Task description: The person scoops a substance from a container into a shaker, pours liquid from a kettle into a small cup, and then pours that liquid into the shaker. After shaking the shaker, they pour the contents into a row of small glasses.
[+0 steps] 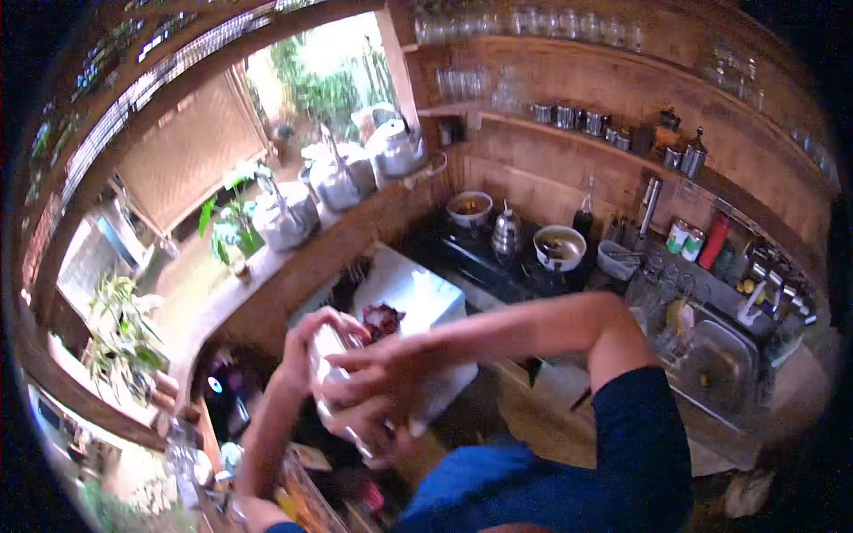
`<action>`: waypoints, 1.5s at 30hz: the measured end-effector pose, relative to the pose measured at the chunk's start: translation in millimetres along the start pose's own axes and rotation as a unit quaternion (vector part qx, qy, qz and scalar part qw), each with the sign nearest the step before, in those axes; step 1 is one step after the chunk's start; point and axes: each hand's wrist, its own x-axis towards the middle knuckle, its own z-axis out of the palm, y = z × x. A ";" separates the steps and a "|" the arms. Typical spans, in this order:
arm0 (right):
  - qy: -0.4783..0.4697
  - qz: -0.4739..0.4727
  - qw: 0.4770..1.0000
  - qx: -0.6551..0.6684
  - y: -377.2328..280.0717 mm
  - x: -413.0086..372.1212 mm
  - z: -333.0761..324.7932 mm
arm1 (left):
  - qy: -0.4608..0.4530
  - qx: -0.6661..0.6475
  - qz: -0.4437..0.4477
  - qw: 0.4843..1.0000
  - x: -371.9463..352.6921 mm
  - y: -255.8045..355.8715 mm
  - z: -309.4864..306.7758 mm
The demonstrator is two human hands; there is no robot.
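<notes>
My left hand (305, 342) is curled round the far left side of a white object (326, 366). Over its near side bends my right hand (378, 391), its fingers closed against it. Motion blur and my fingers cover most of this object, so its kind is not plain. Just beyond my hands, a dark red, frilled thing (382, 322) lies near a bright white flat-topped surface (418, 289). I cannot make out whether the red thing touches the white object.
Metal kettles (340, 178) line the window ledge on the left. Two pots (560, 247) and a metal canister (506, 233) stand on the dark counter (444, 253). At right are a steel sink (715, 364), cans (678, 236) and glasses. Shelves above hold several jars.
</notes>
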 end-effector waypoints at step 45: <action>0.175 0.087 0.981 0.014 -291.5 -60.7 -99.4 | 0.013 -0.151 0.096 0.984 -149.9 -84.1 303.0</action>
